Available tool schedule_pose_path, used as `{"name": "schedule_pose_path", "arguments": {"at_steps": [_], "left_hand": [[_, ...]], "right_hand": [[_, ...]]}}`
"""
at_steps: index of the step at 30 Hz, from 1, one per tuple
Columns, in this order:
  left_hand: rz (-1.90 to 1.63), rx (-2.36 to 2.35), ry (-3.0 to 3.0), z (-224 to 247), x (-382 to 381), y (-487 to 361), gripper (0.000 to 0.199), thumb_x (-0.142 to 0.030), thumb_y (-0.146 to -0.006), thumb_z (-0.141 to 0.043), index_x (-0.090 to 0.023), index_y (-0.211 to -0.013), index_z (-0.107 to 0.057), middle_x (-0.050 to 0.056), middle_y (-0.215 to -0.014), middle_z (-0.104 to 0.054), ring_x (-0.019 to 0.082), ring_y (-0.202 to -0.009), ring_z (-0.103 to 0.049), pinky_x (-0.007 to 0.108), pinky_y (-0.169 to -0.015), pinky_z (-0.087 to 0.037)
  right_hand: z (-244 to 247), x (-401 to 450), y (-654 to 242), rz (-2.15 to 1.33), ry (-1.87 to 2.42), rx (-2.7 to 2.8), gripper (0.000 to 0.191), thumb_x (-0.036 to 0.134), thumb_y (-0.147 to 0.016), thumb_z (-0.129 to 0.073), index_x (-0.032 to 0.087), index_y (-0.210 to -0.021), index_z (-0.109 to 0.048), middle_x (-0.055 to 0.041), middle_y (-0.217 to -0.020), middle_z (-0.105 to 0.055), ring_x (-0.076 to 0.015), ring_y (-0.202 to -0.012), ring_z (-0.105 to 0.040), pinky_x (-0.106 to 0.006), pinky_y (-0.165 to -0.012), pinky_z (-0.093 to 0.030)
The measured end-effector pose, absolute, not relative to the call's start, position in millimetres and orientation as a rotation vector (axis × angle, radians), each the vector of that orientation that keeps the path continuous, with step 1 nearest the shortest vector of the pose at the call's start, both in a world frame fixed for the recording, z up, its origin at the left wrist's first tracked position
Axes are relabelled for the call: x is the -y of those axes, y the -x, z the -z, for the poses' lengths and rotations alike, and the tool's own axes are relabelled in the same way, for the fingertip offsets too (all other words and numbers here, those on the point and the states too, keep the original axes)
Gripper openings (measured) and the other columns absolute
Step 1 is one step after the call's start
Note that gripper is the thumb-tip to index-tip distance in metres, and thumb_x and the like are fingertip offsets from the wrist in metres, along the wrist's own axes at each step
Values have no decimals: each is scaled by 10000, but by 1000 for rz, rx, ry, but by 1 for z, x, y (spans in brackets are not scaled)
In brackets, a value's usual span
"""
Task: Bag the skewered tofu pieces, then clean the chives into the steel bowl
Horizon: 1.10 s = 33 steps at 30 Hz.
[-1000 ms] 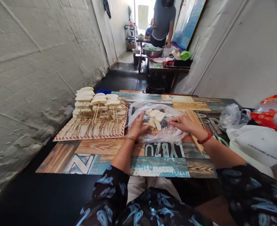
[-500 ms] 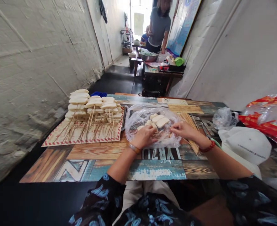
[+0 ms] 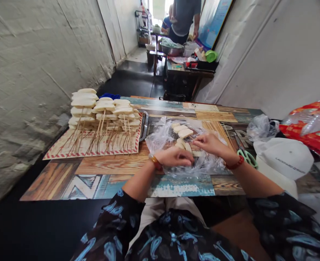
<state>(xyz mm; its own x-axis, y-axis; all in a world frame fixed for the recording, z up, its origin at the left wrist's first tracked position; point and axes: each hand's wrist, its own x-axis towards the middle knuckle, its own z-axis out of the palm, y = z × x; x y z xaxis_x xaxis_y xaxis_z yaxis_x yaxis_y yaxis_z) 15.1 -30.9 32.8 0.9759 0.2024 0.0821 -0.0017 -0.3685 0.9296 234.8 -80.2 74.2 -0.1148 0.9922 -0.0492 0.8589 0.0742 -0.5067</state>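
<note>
Several pale, flat oval slices (image 3: 185,132) lie on a crumpled clear plastic bag (image 3: 160,139) in front of me. A few more sit close to my hands. My left hand (image 3: 177,157) rests low over the bag with its fingers curled; it seems to grip the film, though the fingertips are partly hidden. Just above and to the right, my right hand (image 3: 210,144) is pinched beside the nearer slices, and whatever is between its fingertips is too small to make out. A bundle of thin wooden skewers (image 3: 218,128) lies behind the right hand.
Stacked skewered slices (image 3: 105,107) sit on a red-edged paper-covered tray (image 3: 63,149) at left. Green-handled scissors (image 3: 249,158), a white cap (image 3: 283,157) and a red-and-clear bag (image 3: 306,134) are at right. Beyond, a person (image 3: 185,18) stands by another table (image 3: 181,67).
My left hand has moved right, off the slices and onto the bag's near part. The bag is spread lower toward me, exposing more skewers. The view has tilted down.
</note>
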Motion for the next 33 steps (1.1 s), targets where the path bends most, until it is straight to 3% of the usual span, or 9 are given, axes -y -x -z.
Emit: {"name": "schedule_pose_path", "arguments": {"at_steps": [3,6,14,21,27,33], "left_hand": [[-517,-557,-1910,-31,12,-9,303,-309,-944,-493,-119,-1045,-707,79,-884,-735,150,-735,-669,260,-699,-538],[-712,-956,-2094,-22,-4,-7,258,-191,-898,-498,-110,-1002,-720,112,-967,-739,204,-854,-685,336,-815,-549],[-517,-1234,-2438,-8,-12,-5,424,-120,-895,-476,-85,-1301,-595,196,-1334,-621,275,-1236,-598,382,-1061,-457],[-552,-1315,-2403,-16,-15,-1,435,-141,-904,-461,-135,-1321,-585,158,-1308,-646,271,-1185,-628,392,-1025,-479],[-650,-1373,-2308,-11,-24,1,448,-157,-903,-449,-56,-1323,-568,205,-1285,-647,293,-1190,-614,424,-1042,-461],[-704,-1358,-2338,-11,-22,1,415,-151,-895,-473,-69,-1288,-578,196,-1239,-659,284,-1160,-611,413,-1015,-468]], "right_hand": [[-71,87,-234,-617,1846,2008,357,369,-877,-491,167,-625,-643,-16,-561,-564,-139,-549,-446,-281,-541,-253],[-68,96,-237,-649,1846,1972,350,354,-879,-478,172,-609,-609,0,-548,-536,-130,-535,-430,-276,-534,-250],[-37,110,-243,-652,1919,1929,315,327,-875,-505,172,-644,-652,-14,-592,-632,-141,-567,-522,-262,-560,-299],[-42,113,-241,-559,1917,1867,319,341,-886,-508,173,-720,-722,-26,-629,-680,-154,-585,-570,-264,-568,-329],[-42,107,-251,-424,1995,1907,296,316,-896,-514,187,-802,-763,-63,-743,-733,-193,-693,-636,-274,-630,-397],[-27,96,-238,-463,1970,1850,236,255,-869,-578,178,-977,-773,-72,-812,-753,-194,-712,-656,-288,-655,-436]]}}
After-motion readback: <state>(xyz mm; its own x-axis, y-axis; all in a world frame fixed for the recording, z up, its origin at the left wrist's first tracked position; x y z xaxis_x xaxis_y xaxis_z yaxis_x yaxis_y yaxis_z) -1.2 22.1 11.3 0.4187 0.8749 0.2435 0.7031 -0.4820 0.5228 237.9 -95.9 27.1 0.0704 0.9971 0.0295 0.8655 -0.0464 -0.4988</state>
